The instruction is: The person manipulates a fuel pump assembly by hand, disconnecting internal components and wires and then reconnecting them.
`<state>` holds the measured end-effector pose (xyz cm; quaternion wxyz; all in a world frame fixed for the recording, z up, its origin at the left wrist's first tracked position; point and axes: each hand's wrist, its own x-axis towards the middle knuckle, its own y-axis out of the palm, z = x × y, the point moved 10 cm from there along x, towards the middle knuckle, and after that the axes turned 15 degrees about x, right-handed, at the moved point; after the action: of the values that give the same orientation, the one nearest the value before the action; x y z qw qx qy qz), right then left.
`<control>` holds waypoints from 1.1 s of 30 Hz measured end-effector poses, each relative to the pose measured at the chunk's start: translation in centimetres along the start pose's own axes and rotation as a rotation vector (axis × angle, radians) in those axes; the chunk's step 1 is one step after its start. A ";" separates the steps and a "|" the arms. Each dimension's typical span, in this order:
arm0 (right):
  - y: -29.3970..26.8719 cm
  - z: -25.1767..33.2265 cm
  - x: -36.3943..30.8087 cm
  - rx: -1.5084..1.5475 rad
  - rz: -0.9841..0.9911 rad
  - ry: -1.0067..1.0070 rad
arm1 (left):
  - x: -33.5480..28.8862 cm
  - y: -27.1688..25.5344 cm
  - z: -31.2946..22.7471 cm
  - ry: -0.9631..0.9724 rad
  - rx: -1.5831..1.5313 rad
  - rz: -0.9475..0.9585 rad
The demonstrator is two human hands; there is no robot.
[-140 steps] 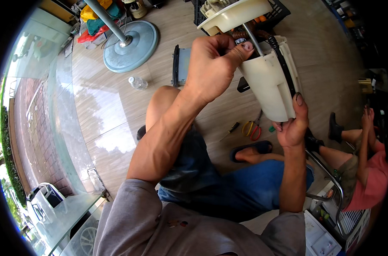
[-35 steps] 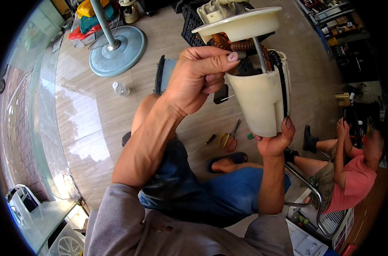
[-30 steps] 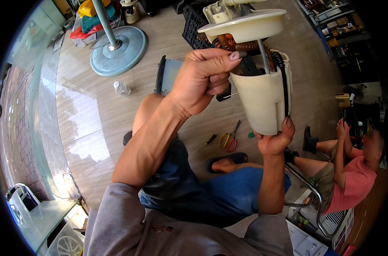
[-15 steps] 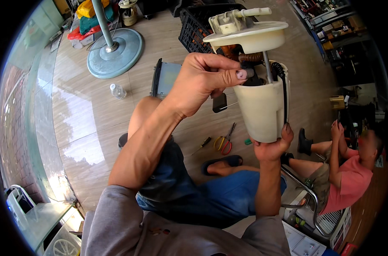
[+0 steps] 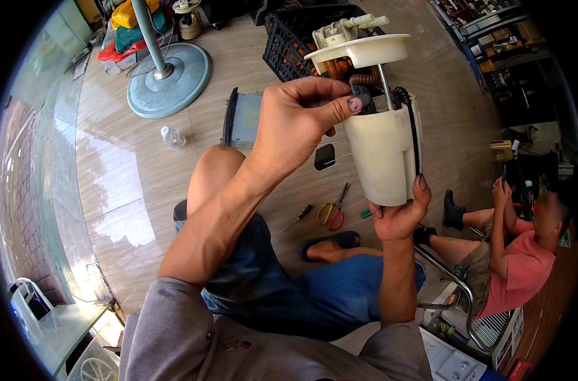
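A cream plastic fuel pump module [image 5: 379,155] is held up before me, tilted slightly. Its round flange [image 5: 371,51] stands above the cup on a metal rod [image 5: 385,86], with a brown corrugated hose and a coiled black cable between. My right hand [image 5: 401,214] supports the cup from below, fingers and thumb around its base. At the cup's mouth, the thumb and forefinger of my left hand [image 5: 301,120] are pinched on a small dark part [image 5: 363,96]; the other fingers are curled and partly hidden. What lies deeper inside the cup is hidden.
On the floor lie scissors-like pliers [image 5: 334,209], a screwdriver [image 5: 299,216], a clear bottle [image 5: 172,137] and a flat grey device [image 5: 243,117]. A black crate [image 5: 282,47] and a round stand base [image 5: 169,82] are farther off. Another person [image 5: 521,267] sits at right.
The module has shifted slightly left in view, and its flange has turned and tilted a little. My left hand keeps its pinch at the cup's mouth; my right hand still supports the base.
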<state>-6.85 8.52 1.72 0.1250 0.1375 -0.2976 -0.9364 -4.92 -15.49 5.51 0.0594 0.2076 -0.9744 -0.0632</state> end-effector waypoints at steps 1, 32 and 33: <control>0.0 0.0 0.0 -0.010 -0.002 -0.003 | 0.0 0.1 0.1 -0.011 -0.013 0.014; -1.0 1.2 -0.7 -0.015 0.040 -0.001 | -0.5 1.6 -1.6 0.369 0.238 0.271; -1.0 1.2 -0.7 -0.013 0.041 0.000 | -0.6 1.6 -1.8 0.368 0.241 0.270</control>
<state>-6.77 10.17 2.20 0.1449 0.1307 -0.2942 -0.9356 -4.73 -13.92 7.49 0.2186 0.0890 -0.9665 0.1005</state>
